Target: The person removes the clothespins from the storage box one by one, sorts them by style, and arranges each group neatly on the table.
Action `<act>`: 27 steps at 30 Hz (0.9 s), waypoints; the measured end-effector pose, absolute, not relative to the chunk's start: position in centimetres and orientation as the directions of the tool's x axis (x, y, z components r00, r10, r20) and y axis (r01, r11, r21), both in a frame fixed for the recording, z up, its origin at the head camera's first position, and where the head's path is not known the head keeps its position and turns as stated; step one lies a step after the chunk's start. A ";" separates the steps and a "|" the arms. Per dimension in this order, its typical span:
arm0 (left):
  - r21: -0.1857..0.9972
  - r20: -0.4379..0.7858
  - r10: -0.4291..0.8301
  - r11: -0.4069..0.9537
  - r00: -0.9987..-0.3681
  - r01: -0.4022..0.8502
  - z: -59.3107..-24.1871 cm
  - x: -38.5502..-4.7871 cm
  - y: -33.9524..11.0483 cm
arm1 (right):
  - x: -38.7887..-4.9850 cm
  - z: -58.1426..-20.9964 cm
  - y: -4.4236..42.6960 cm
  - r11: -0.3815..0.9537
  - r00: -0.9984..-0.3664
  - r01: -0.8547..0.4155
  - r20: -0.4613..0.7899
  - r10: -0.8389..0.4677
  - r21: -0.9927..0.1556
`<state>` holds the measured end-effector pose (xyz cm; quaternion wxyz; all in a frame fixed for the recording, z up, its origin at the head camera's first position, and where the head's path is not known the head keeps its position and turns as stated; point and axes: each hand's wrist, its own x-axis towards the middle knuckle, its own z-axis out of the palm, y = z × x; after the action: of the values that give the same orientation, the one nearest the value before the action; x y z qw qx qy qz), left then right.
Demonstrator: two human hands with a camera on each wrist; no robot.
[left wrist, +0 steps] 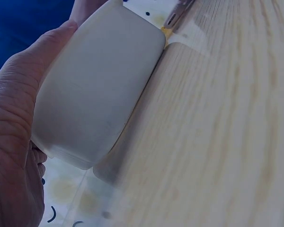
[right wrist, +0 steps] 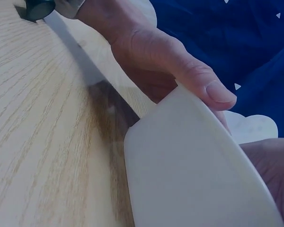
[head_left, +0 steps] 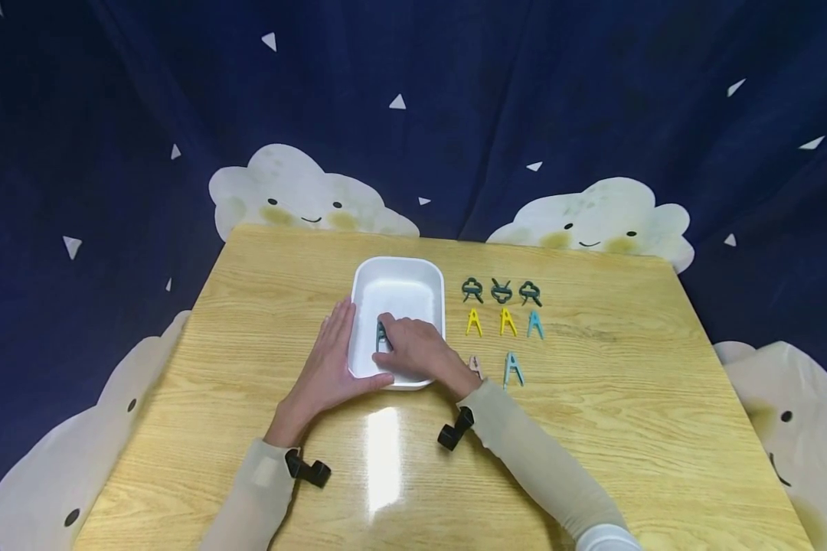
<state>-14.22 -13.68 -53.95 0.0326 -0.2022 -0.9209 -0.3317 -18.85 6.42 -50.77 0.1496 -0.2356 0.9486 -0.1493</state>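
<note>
A white rectangular tray (head_left: 397,265) sits on the wooden table. My left hand (head_left: 331,360) holds its near left corner, fingers along the left wall and thumb across the near rim. In the left wrist view, that hand (left wrist: 14,118) lies against the tray's outer wall (left wrist: 99,80). Inside the tray, my right hand (head_left: 413,346) pinches a grey-blue clothespin (head_left: 380,337) between thumb and fingers. The palm covers part of the tray floor, so anything under it is hidden. The right wrist view shows the left thumb (right wrist: 217,92) over the tray's rim (right wrist: 199,109).
Right of the tray, dark green cloud-shaped clips (head_left: 501,291) form a back row. Below them lie yellow clothespins (head_left: 508,321) and a blue clothespin (head_left: 535,324). Nearer are a light blue clothespin (head_left: 513,369) and a pink clothespin (head_left: 475,365), partly hidden by my right wrist.
</note>
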 end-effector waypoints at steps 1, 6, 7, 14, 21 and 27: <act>0.598 0.196 0.351 0.698 -0.916 0.395 -54.0 -14.2 -13.7 | -18.9 -50.7 6.4 0.845 -0.845 -0.400 -0.215 -0.490 -0.354; 0.600 0.191 0.349 0.698 -0.917 0.391 -53.9 -14.3 -13.6 | -18.9 -50.6 6.5 0.847 -0.844 -0.393 -0.226 -0.487 -0.359; 0.601 0.189 0.348 0.698 -0.918 0.388 -53.9 -14.3 -13.6 | -18.9 -50.5 6.5 0.846 -0.843 -0.392 -0.227 -0.488 -0.361; 0.599 0.197 0.350 0.697 -0.916 0.396 -53.9 -14.4 -13.6 | -19.0 -50.5 6.5 0.836 -0.853 -0.388 -0.194 -0.485 -0.388; 0.605 0.204 0.355 0.687 -0.912 0.403 -53.8 -14.4 -13.6 | -18.8 -50.1 6.4 0.824 -0.869 -0.387 -0.134 -0.475 -0.413; 0.606 0.190 0.349 0.694 -0.917 0.390 -53.7 -14.2 -13.6 | -18.0 -49.3 6.6 0.819 -0.885 -0.342 -0.136 -0.446 -0.461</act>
<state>-14.22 -13.62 -53.70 0.0299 -0.2009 -0.9198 -0.3357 -18.04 6.55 -49.33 0.1197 -0.2081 0.9461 -0.2175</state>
